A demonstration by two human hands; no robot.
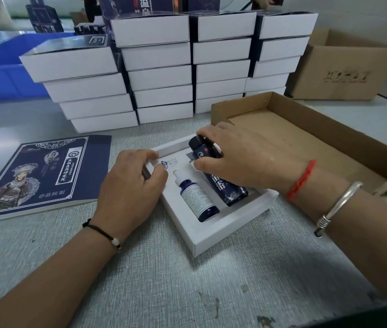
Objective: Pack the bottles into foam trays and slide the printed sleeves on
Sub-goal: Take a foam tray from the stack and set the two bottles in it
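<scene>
In the head view, a white foam tray (213, 233) is being kept at the centre of the frame on the grey table (164, 280). It is shallow and square-edged, with raised white walls and cut-out recesses. In its left recess a small dropper bottle (197, 197) is lying flat: dark blue glass, a white printed label, a pale dropper top pointing towards the upper part of the frame. Just beside it, a larger bottle (225, 183) is being held over the right recess by the right hand (242, 157), whose fingers and thumb are curled round its upper half and black cap; its body is dark blue with white characters, and its base appears to be touching the tray, though that contact is partly hidden. The tray's left wall is being pinched by the left hand (128, 185), thumb and fingertips bent over the rim. At the left of the frame a printed sleeve (38, 176) is lying flat, navy with a costumed figure. Stacks of finished boxes (161, 74) are standing across the upper middle, and a shallow cardboard tray (306, 129) is sitting at the right.
</scene>
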